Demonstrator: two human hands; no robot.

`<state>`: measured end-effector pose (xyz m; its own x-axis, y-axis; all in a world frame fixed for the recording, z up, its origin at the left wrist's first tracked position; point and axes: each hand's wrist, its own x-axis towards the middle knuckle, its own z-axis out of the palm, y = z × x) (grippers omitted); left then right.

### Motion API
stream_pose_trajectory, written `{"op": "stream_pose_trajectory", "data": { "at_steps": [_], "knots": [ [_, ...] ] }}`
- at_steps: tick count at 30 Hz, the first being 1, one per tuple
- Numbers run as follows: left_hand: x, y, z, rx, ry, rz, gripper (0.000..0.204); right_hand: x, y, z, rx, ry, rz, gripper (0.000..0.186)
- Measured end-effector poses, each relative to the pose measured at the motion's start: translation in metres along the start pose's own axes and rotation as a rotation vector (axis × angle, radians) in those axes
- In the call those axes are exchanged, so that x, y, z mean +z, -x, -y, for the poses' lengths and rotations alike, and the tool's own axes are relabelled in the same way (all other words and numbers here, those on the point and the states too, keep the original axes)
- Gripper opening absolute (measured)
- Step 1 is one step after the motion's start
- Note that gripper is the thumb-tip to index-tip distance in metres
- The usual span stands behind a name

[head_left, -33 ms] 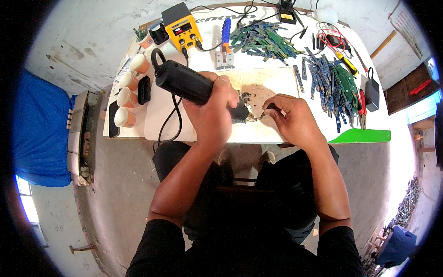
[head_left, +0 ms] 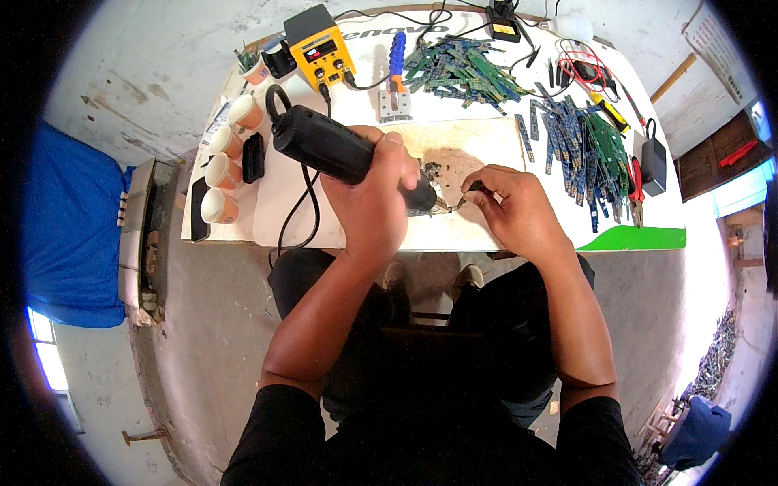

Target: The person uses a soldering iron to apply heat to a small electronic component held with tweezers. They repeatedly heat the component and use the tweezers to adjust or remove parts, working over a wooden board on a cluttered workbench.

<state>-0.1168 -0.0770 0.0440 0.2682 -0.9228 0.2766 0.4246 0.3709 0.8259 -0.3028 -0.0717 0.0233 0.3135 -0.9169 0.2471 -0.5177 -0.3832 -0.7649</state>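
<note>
My left hand (head_left: 373, 186) is wrapped round the black handle of a hot air gun (head_left: 322, 144). Its nozzle end points down and right over a scorched, pale work board (head_left: 474, 138). In my right hand (head_left: 519, 206) is a thin dark pointed tool, seemingly tweezers (head_left: 468, 197), pinched between thumb and fingers. The tool's tip comes close to the nozzle, above a small piece at the board's near edge that is too small to make out. Dark crumbs (head_left: 433, 170) lie on the board just beyond the nozzle.
A yellow soldering station (head_left: 321, 50) stands at the back left, beside several paper cups (head_left: 219, 206). Green circuit strips lie in a back heap (head_left: 466, 71) and a right heap (head_left: 579, 146). Red-handled pliers (head_left: 637, 190) and a black adapter (head_left: 653, 158) are at right. A cable (head_left: 312, 194) hangs near my left arm.
</note>
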Motion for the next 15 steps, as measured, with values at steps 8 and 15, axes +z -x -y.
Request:
{"op": "stream_pose_trajectory", "data": {
  "at_steps": [8,15],
  "knots": [
    [-0.0016,-0.0005,0.0011,-0.014,0.003,0.005,0.010,0.0004,0.0003,-0.0011,0.019,0.008,0.007,0.012],
    [-0.0019,0.0001,0.0013,-0.017,-0.003,0.004,0.011,-0.0002,0.0005,-0.0005,0.023,0.002,0.000,0.012]
  ]
}}
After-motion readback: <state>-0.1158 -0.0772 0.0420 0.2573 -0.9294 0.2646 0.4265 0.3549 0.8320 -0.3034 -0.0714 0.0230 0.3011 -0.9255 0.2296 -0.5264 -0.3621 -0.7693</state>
